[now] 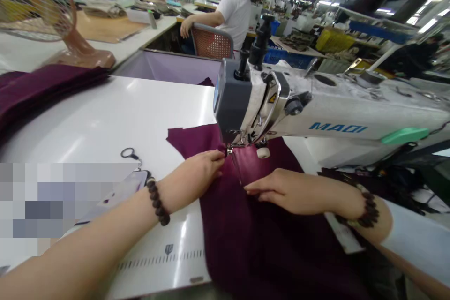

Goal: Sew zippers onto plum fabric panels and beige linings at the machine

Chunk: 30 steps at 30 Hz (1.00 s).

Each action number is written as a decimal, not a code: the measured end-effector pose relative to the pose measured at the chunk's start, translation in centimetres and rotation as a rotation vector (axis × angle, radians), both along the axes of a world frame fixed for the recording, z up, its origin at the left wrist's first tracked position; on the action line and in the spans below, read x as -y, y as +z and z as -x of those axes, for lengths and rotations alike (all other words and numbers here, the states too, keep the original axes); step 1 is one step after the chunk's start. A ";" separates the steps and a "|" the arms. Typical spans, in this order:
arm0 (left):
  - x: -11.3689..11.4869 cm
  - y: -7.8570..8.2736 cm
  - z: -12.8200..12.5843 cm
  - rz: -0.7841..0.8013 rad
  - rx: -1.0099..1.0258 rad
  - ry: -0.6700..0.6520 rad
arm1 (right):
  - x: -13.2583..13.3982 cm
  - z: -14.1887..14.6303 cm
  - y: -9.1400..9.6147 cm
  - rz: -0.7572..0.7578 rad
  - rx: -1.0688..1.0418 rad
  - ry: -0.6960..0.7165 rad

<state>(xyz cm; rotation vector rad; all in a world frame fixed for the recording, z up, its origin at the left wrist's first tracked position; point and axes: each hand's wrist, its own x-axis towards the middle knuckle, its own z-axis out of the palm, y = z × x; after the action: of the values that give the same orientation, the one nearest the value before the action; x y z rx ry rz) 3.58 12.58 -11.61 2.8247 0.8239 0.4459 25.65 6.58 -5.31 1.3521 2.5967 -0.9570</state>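
Observation:
A piece of maroon fabric (225, 225) lies under the needle area of a white and grey sewing machine (337, 112) and hangs over the table's front edge. Close by the presser foot (229, 150), my left hand (200, 173) has its fingers bent together on the fabric, at the left of the foot. My right hand (291, 190) is nearer to me, its fingertips closed on the fabric at the end of a line that runs back to the foot. What lies under the fingers of both hands is hidden. Each wrist wears a dark bead bracelet.
Stacked maroon fabric (45, 89) sits at the left of the white table (140, 108). A phone (133, 183) with a ring strap lies left of my left wrist. Behind are a fan (77, 47), a lilac bin (168, 65) and a seated person (235, 18).

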 end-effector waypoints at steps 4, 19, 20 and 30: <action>1.5 -0.1 -0.4 -0.062 -0.043 0.006 | 0.6 1.7 -3.7 -0.401 -0.034 -0.209; 2.4 -1.7 -0.9 -0.093 -0.132 0.026 | 1.3 2.0 -7.2 -0.517 0.082 -0.232; 2.3 -1.8 -0.8 -0.080 -0.140 0.023 | 1.4 2.2 -7.3 -0.526 0.090 -0.242; 1.9 -1.4 -0.8 0.038 -0.175 0.010 | 2.0 3.1 -8.2 -0.581 0.168 -0.302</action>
<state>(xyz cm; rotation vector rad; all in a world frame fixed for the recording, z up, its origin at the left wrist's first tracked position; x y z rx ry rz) 4.35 10.72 -13.05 2.8553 0.8692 0.1829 22.58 4.59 -13.55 1.8891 2.6887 -0.0694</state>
